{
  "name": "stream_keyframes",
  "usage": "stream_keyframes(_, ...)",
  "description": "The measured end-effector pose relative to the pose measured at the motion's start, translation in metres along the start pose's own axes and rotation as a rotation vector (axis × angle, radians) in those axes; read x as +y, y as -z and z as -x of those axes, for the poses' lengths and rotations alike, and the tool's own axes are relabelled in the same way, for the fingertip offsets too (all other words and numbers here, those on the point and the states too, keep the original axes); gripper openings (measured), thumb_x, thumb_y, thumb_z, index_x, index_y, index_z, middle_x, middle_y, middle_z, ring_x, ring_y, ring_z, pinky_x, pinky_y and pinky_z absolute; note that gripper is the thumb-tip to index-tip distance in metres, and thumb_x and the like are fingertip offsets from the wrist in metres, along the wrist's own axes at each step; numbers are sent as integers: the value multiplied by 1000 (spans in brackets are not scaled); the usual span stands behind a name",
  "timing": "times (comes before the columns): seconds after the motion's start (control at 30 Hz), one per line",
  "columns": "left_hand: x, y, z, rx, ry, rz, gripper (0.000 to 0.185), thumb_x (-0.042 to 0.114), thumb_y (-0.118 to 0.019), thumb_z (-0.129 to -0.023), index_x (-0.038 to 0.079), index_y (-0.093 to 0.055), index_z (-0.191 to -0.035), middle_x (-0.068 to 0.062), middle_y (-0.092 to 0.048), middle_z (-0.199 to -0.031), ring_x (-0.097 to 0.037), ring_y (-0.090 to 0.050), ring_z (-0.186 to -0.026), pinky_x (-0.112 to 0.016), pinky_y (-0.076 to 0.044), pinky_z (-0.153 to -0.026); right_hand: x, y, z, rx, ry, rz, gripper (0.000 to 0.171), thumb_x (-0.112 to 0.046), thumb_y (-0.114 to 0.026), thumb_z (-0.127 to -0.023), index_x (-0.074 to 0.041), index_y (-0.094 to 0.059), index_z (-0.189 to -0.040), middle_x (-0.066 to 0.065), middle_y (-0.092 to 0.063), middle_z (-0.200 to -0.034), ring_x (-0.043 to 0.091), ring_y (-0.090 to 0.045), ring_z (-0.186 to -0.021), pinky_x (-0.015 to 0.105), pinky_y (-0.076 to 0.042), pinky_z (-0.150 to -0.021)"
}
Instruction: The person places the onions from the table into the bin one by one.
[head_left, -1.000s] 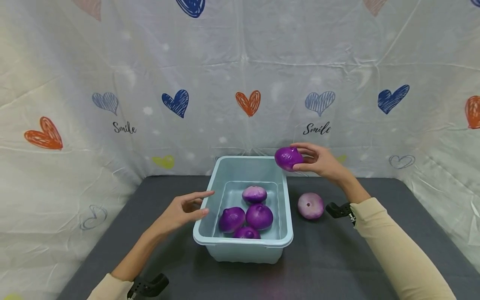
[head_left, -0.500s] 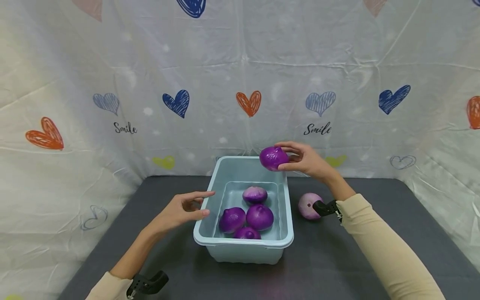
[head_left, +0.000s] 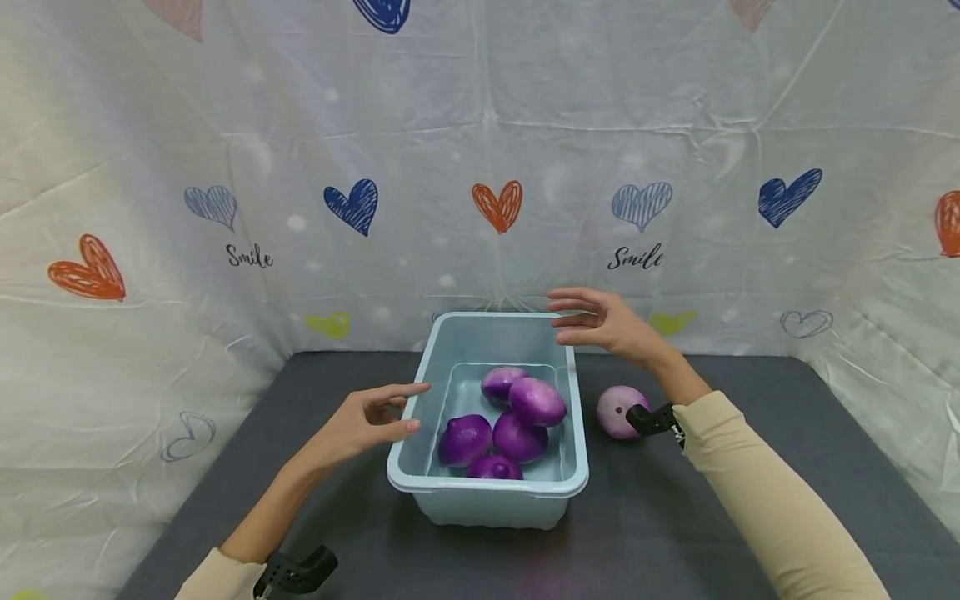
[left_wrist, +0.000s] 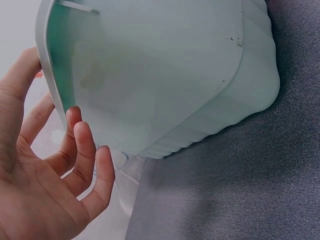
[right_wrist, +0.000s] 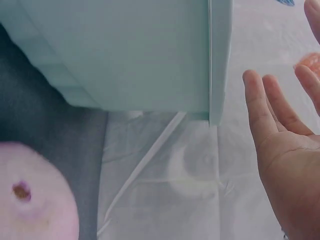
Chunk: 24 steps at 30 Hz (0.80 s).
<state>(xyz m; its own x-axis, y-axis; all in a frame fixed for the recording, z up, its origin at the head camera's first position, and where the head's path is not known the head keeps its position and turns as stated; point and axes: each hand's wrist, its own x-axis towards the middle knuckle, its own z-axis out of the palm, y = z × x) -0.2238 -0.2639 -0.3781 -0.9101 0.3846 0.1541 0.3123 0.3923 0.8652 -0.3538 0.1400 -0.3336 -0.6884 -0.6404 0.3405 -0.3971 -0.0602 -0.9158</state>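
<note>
At the bottom of the frame the two cream sleeves come in from the lower corners over the dark grey table (head_left: 675, 525). Just above the centre bottom stands the pale blue tub (head_left: 487, 492), and five purple onions (head_left: 537, 401) lie in it, bunched toward its near end, one riding on top of the others. To the left of the tub, at mid-frame, the left hand (head_left: 363, 422) hovers just beside the rim, fingers straight and slightly spread, holding nothing; the wrist view shows the fingertips (left_wrist: 75, 130) close to the tub's outer wall, though I cannot tell whether they touch. To the right of the tub a paler onion (head_left: 618, 411) sits alone on the table, partly behind the wrist strap. Farther back, over the tub's far right corner, the right hand (head_left: 603, 321) hangs with fingers loose and apart, empty. Behind everything stretches the white heart-printed cloth (head_left: 480, 167).
</note>
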Motion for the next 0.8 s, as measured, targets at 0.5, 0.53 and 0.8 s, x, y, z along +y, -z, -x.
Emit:
stream_keyframes(0.5, -1, -1, -1, 3, 6, 32, 51, 20, -72, -97, 17, -58, -147, -16, -56, -104, -23, -58, -78, -49, -47, -76, 26, 34, 56, 144, -101, 95, 56, 1, -71, -94, 8, -47, -144, 26, -48, -145, 52, -44, -131, 36, -50, -95)
stream_keyframes(0.53, -1, -1, -1, 4, 9, 35, 51, 20, -72, -97, 18, -58, -147, -16, -55, -103, -22, -58, -78, -50, -47, -76, 29, 36, 60, 144, -109, 105, 57, 0, -72, -94, 8, -47, -145, 26, -48, -145, 52, -43, -132, 36, -50, -95)
stream_keyframes(0.8, -3, -2, 0, 4, 16, 52, 51, 19, -71, -98, 18, -58, -147, -16, -52, -103, -20, -55, -78, -47, -46, -75, 49, 44, 89, 94, -154, 180, 65, -1, -72, -94, 6, -41, -150, 27, -40, -151, 51, -35, -138, 46, -40, -105)
